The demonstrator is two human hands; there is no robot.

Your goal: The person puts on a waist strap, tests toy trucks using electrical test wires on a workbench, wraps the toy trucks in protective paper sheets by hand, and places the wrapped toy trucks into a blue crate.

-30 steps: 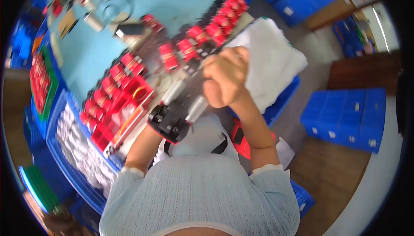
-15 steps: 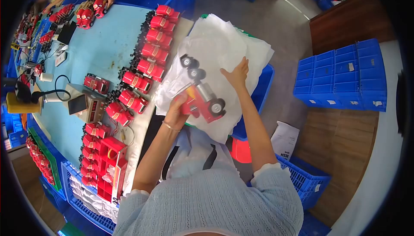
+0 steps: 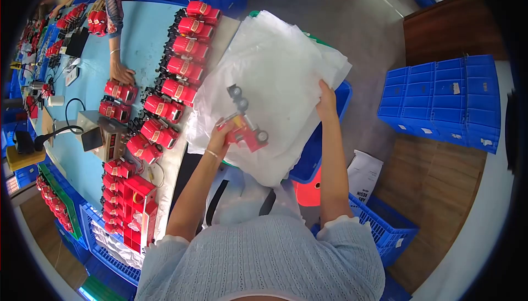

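My left hand (image 3: 219, 137) is closed around a red toy truck (image 3: 246, 136), tilted on its side with its black wheels showing. The truck is over a stack of white plastic sheets (image 3: 275, 59) lying on a blue crate (image 3: 308, 160). At the right edge of the stack, my right hand (image 3: 326, 102) has its fingers closed on the top sheet; the exact grip is partly hidden.
A long row of red toy trucks (image 3: 186, 69) lines the blue table (image 3: 146, 28) at left. Across it, a co-worker's hand (image 3: 122, 74) touches another truck (image 3: 121, 91). Stacked blue crates (image 3: 434, 100) stand right; a blue basket (image 3: 379, 229) sits low right.
My right hand has moved right and down to the sheet edge and closed. The truck in my left hand has shifted slightly left. A co-worker's arm has reached over the table to a truck.
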